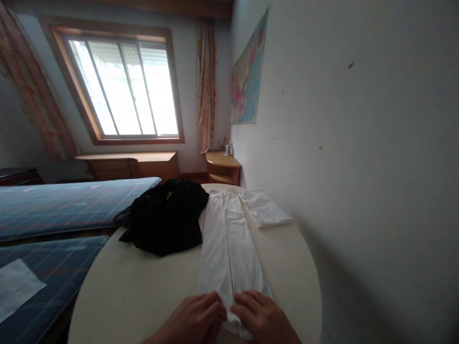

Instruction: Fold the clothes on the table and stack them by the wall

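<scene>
White trousers [229,239] lie lengthwise on the round table, their two legs side by side and running toward me. At the near end my left hand [202,315] is closed on the cloth of one leg, fingers bent. My right hand [260,313] grips the other leg's end with curled fingers, close beside the left. Part of the near hem is hidden under both hands. A folded white garment [267,209] lies at the far right, against the trousers' upper part. To the left, a crumpled black garment [172,220] is heaped at the table's far side.
The round cream table [143,286] stands close to the white wall [369,191] on the right. Blue plaid mattresses [71,205] adjoin it on the left, one bearing a white sheet [17,286]. A corner shelf [224,160] and a wooden desk [150,160] stand beyond.
</scene>
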Demonstrator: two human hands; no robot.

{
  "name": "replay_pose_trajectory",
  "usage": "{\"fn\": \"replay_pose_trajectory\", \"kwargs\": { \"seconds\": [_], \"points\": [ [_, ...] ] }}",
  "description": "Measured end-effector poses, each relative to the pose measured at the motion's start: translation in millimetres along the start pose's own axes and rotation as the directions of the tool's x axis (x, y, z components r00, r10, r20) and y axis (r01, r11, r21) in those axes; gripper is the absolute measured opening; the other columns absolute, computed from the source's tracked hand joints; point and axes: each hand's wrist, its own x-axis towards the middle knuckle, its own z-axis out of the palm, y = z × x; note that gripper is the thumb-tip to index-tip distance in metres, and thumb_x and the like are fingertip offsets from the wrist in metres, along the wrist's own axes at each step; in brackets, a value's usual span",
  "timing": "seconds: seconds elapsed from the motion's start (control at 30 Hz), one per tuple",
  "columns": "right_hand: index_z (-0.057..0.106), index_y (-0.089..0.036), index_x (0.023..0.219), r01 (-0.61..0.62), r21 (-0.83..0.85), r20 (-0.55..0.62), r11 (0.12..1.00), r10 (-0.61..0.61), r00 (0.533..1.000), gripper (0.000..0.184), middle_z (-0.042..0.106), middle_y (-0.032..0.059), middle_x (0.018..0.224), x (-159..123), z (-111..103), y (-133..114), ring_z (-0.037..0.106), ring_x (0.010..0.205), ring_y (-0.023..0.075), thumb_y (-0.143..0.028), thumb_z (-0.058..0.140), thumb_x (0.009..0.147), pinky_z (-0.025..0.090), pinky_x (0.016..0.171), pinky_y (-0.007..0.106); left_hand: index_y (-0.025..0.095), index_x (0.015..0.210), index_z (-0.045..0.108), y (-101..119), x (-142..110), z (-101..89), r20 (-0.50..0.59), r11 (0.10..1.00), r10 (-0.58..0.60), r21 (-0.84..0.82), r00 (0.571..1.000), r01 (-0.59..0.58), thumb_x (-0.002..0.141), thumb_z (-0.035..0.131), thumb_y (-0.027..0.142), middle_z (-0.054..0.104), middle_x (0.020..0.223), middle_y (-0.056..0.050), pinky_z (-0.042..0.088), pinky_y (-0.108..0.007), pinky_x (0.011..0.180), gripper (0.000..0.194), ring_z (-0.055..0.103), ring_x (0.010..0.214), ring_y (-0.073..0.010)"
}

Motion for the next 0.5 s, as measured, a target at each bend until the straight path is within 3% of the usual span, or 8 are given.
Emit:
{"fn": "replay_pose_trajectory", "kwargs": {
  "seconds": [0.13, 0.27, 0.4, 0.5],
  "points": [
    [0.060, -0.028, 0.122, -0.069, 0.096, 0.117, 0.993, 0.058, 0.991, 0.048, 0.069, 0.0048, 0.119, 2, -12, -1, 0.064, 0.106, 0.0250, -0.019, 0.061, 0.075, 0.054, 0.090, 0.034, 0.023, 0.108, 0.052, -3, -7, -3.5, 0.016, 0.984, 0.100, 0.149, 0.995, -0.101, 0.089, 0.061, 0.027, 0.067, 0.100, -0.001, 0.049, -0.024, 0.074, 0.022, 0.063, 0.082, -0.0160],
    [0.056, -0.025, 0.129, -0.057, 0.091, 0.074, 0.994, 0.050, 0.996, 0.054, 0.068, 0.0076, 0.122, -5, -19, 6, 0.064, 0.109, 0.0239, -0.013, 0.057, 0.076, 0.053, 0.094, 0.033, 0.021, 0.098, 0.053, -7, -14, -3.1, -0.032, 0.980, 0.103, 0.172, 0.994, -0.096, 0.088, 0.059, 0.020, 0.068, 0.102, -0.001, 0.050, -0.025, 0.077, 0.011, 0.063, 0.087, -0.0160],
    [0.058, -0.026, 0.127, 0.083, 0.063, 0.034, 0.995, -0.085, 0.996, 0.041, 0.070, 0.0063, 0.121, -16, -22, 15, 0.064, 0.111, 0.0219, -0.015, 0.055, 0.088, 0.052, 0.096, 0.032, 0.021, 0.095, 0.053, -9, -18, -7.5, -0.097, 0.993, 0.108, 0.067, 0.989, -0.102, 0.089, 0.047, 0.008, 0.071, 0.102, -0.003, 0.050, -0.025, 0.087, 0.015, 0.065, 0.097, -0.0160],
    [0.064, -0.026, 0.115, 0.106, 0.148, 0.095, 0.983, -0.121, 0.988, 0.027, 0.074, 0.0047, 0.108, -21, -32, 15, 0.067, 0.107, 0.0197, -0.016, 0.052, 0.092, 0.053, 0.093, 0.028, 0.021, 0.097, 0.053, -6, -18, -13.9, -0.077, 0.989, 0.144, 0.003, 0.987, -0.145, 0.091, 0.043, 0.007, 0.072, 0.091, -0.002, 0.051, -0.023, 0.082, 0.019, 0.068, 0.086, -0.0136]
  ]
}}
